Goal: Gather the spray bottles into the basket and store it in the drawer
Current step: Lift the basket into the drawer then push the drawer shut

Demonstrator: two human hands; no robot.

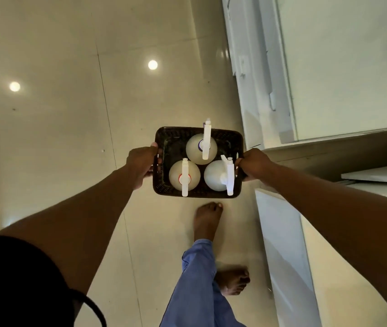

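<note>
A dark woven basket [171,142] hangs in the air above the floor, held level between both hands. My left hand [140,166] grips its left rim and my right hand [253,165] grips its right rim. Three pale spray bottles with white trigger heads stand upright inside: one at the far side [196,149], one at the near left with an orange collar [176,175] and one at the near right [213,175]. The basket's left part holds nothing.
Glossy cream floor tiles [69,114] spread to the left, reflecting ceiling lights. White cabinet fronts [253,67] and a pale countertop [341,67] run along the right. A gap [352,159] opens in the cabinets just right of the basket. My bare feet [207,220] stand below it.
</note>
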